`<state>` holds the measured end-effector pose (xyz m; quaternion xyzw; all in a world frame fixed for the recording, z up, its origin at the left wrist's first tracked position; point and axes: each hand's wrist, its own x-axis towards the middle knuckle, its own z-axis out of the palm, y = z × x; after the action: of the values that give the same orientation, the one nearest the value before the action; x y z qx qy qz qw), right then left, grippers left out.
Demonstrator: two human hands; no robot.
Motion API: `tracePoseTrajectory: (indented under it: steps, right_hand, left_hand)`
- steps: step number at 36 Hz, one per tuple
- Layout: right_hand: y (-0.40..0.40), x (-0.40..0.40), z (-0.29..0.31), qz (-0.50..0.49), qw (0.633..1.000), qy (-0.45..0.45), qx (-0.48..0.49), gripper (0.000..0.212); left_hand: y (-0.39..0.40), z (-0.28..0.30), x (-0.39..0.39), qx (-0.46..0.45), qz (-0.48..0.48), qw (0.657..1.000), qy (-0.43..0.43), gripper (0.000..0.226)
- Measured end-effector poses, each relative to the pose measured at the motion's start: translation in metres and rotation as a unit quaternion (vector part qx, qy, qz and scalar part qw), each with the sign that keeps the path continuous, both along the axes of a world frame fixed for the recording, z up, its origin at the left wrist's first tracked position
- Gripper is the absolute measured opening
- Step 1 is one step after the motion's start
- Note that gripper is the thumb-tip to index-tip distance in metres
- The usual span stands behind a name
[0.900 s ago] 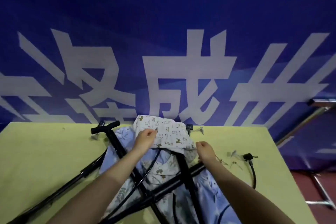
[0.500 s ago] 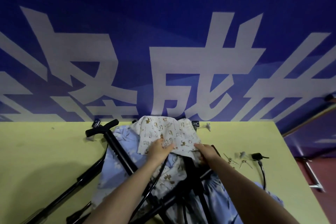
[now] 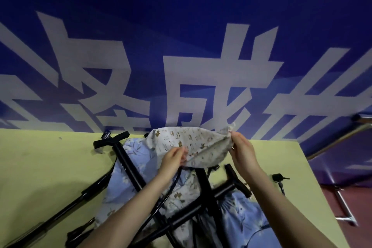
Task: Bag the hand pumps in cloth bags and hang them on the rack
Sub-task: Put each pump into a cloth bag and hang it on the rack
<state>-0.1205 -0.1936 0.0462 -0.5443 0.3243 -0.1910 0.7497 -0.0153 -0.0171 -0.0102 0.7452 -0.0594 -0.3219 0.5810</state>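
A: Since the earlier frame the white printed bag (image 3: 193, 147) has come up off the pile; right hand (image 3: 242, 152) has shifted to its far corner.
B: Counts?
A: Three black pumps (image 3: 128, 167) crossed on the yellow table (image 3: 40, 167), two blue bags (image 3: 136, 159) under them, one white.
B: Fingers?
A: Left hand (image 3: 174, 158) pinches the near edge, right pinches the corner; bag stretched between them.

Left grip (image 3: 174, 157), right grip (image 3: 240, 147) pinching
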Motion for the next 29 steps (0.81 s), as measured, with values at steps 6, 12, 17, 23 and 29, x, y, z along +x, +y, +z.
tracePoseTrajectory:
  steps: [6, 12, 17, 23, 29]
  right_hand:
    - [0.011, -0.015, 0.083, 0.080, 0.983, -0.164, 0.003, 0.022]
    - [0.025, -0.064, 0.094, 0.166, 0.973, -0.151, -0.061, 0.022]
    - [0.027, -0.114, 0.061, 0.222, 0.959, -0.106, -0.141, 0.036]
    - [0.011, -0.170, 0.041, 0.228, 0.962, -0.087, -0.119, 0.047]
    - [-0.016, -0.217, 0.045, 0.200, 0.971, -0.099, -0.090, 0.032]
  left_hand:
    - [-0.028, 0.072, -0.048, -0.157, 0.081, 0.980, 0.091, 0.037]
    - [-0.046, 0.112, -0.126, -0.299, 0.094, 0.912, 0.263, 0.054]
    - [-0.055, 0.111, -0.182, -0.304, 0.112, 0.896, 0.302, 0.050]
    - [-0.069, 0.097, -0.235, -0.254, 0.081, 0.910, 0.317, 0.035]
    - [-0.096, 0.095, -0.266, -0.250, 0.093, 0.905, 0.330, 0.024]
